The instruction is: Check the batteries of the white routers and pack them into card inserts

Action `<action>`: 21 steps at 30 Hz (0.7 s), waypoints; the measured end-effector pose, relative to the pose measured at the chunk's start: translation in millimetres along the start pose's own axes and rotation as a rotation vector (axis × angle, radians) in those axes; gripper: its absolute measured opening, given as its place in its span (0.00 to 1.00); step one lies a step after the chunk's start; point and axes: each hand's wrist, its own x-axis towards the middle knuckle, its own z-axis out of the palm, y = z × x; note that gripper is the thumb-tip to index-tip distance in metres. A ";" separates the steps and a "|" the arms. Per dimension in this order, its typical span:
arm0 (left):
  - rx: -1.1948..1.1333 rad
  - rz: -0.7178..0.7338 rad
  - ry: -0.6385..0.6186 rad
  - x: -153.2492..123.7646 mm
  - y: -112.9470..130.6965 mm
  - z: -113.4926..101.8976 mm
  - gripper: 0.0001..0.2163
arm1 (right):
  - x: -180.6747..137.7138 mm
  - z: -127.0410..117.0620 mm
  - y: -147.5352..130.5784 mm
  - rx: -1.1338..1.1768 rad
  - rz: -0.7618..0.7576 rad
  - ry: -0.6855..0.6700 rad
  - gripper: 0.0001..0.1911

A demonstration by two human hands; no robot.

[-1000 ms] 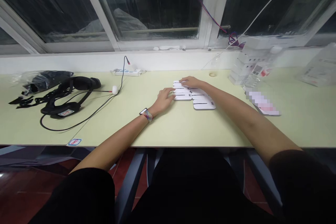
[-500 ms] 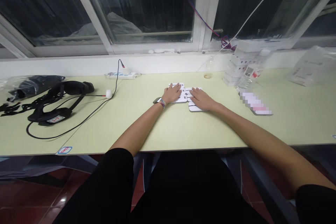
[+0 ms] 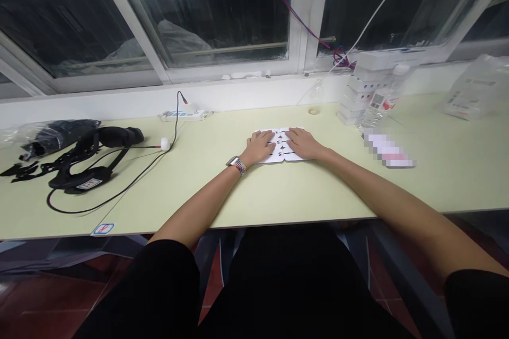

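Observation:
Two white flat pieces with rounded corners and black printed marks lie side by side on the pale green table. Over the left white piece [image 3: 274,157] rests my left hand [image 3: 258,147], palm down with its fingers apart. My right hand [image 3: 303,143] lies flat with spread fingers on the right white piece [image 3: 292,157]. Their inner edges meet at a seam between my hands, where small dark star-shaped gaps or marks show. Parts of both pieces are hidden under my hands.
A black headset [image 3: 79,177] with a cable lies at left, near a power strip [image 3: 186,115]. On the right are stacked white boxes [image 3: 353,98], a clear bottle [image 3: 376,111], a blurred-out flat object [image 3: 389,149] and a plastic bag [image 3: 473,90]. The table's front edge [image 3: 278,225] is close to my body.
The right piece sat slightly nearer to me than the left one; now their near edges almost line up. My right hand has shifted away from me with it, and my left hand slightly toward me.

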 end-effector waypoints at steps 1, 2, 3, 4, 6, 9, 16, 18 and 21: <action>-0.004 0.002 0.005 -0.1 -0.3 0.2 0.27 | 0.0 -0.1 -0.1 -0.001 0.001 0.000 0.33; -0.009 0.001 0.010 0.0 -0.3 0.3 0.27 | 0.1 -0.1 -0.1 -0.001 0.003 0.001 0.33; -0.013 -0.002 0.015 0.2 -0.1 0.3 0.27 | 0.2 0.0 0.0 -0.002 0.005 0.001 0.32; -0.016 -0.007 0.019 0.2 0.4 0.2 0.27 | 0.3 0.2 0.1 -0.003 0.007 0.001 0.32; -0.023 -0.023 0.027 -0.2 2.4 -0.2 0.27 | 0.5 0.7 0.5 -0.005 0.007 0.002 0.32; -0.029 -0.041 0.039 -2.4 6.9 -0.8 0.27 | 0.3 1.5 1.4 -0.007 0.001 0.001 0.32; -0.035 -0.043 0.036 -5.3 10.7 -1.8 0.26 | -1.1 3.0 3.9 -0.006 -0.028 0.015 0.31; -0.035 -0.041 0.032 -4.7 9.8 -1.5 0.26 | -1.1 3.4 4.3 -0.005 -0.033 0.017 0.31; -0.032 -0.040 0.025 -4.0 9.0 -1.0 0.26 | -1.2 3.7 4.3 -0.005 -0.032 0.015 0.32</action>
